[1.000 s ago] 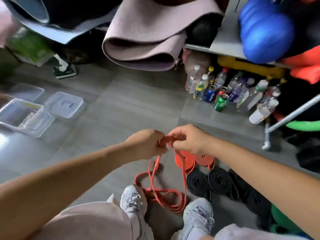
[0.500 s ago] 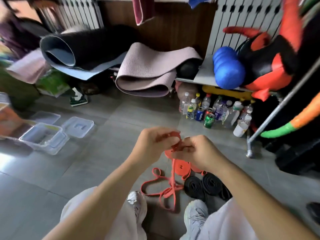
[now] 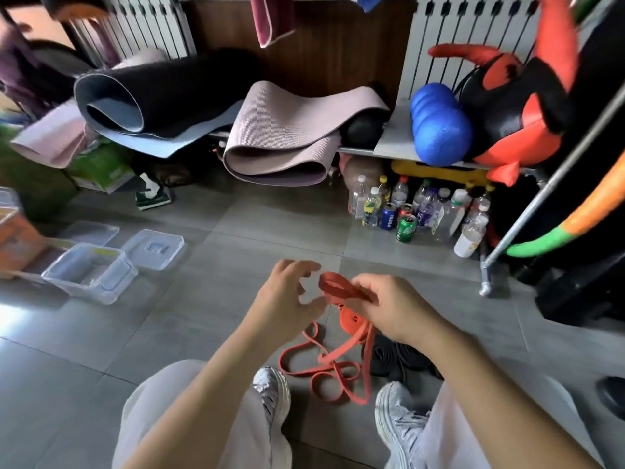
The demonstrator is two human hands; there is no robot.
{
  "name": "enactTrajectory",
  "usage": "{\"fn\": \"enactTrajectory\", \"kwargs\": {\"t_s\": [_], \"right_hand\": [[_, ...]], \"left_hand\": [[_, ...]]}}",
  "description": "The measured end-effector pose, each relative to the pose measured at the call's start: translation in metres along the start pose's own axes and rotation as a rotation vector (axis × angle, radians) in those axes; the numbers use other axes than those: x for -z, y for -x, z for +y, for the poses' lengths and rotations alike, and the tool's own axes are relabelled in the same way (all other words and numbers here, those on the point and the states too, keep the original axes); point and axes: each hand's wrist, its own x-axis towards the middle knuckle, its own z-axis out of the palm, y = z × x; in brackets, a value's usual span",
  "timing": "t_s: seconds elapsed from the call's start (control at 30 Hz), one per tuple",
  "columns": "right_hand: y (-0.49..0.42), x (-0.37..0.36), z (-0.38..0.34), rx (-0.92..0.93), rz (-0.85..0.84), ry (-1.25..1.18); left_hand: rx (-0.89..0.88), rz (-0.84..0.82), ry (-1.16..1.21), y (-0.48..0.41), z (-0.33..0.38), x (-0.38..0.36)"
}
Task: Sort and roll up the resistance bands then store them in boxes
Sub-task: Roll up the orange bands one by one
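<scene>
The right hand point(image 3: 389, 308) pinches the folded end of the orange resistance band point(image 3: 338, 288); the left hand point(image 3: 287, 296) hovers just beside the fold, fingers spread and loosely bent, gripping nothing; the band's slack trails onto the floor point(image 3: 236, 265) between the shoes point(image 3: 272, 390); clear boxes point(image 3: 89, 274) stand near its left edge.

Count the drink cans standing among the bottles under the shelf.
3. The blue can is on the left, the red can beside it, and the green can in front of the red one. The bottles may hide more.
</scene>
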Motion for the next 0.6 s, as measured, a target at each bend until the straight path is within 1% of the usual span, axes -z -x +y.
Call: {"fn": "enactTrajectory", "kwargs": {"t_s": [0.03, 0.1, 0.13, 0.2, 0.27, 0.37, 0.47, 0.6], "right_hand": [[0.0, -0.001, 0.003, -0.005, -0.056, 0.084], [0.001, -0.002, 0.006, 0.002, -0.139, 0.232], [0.002, -0.003, 0.009, 0.006, -0.155, 0.265], [0.004, -0.002, 0.011, 0.021, -0.151, 0.263], [0.005, 0.0, 0.014, 0.038, -0.129, 0.231], [0.009, 0.005, 0.016, 0.011, -0.061, 0.142], [0.013, 0.011, 0.02, -0.029, 0.022, -0.03], [0.013, 0.019, 0.021, -0.039, 0.048, -0.249]], "left_hand": [[-0.117, 0.011, -0.13, 0.001, -0.002, -0.004], [-0.362, -0.011, -0.299, 0.003, -0.003, -0.014], [-0.403, -0.06, -0.347, 0.004, 0.0, -0.019], [-0.345, -0.166, -0.42, 0.004, 0.005, -0.03], [-0.266, -0.193, -0.394, 0.001, 0.006, -0.038], [-0.18, -0.138, -0.23, -0.004, 0.012, -0.039], [-0.043, -0.152, -0.023, -0.008, 0.018, -0.034], [0.068, -0.165, 0.279, -0.008, 0.022, -0.027]]}}
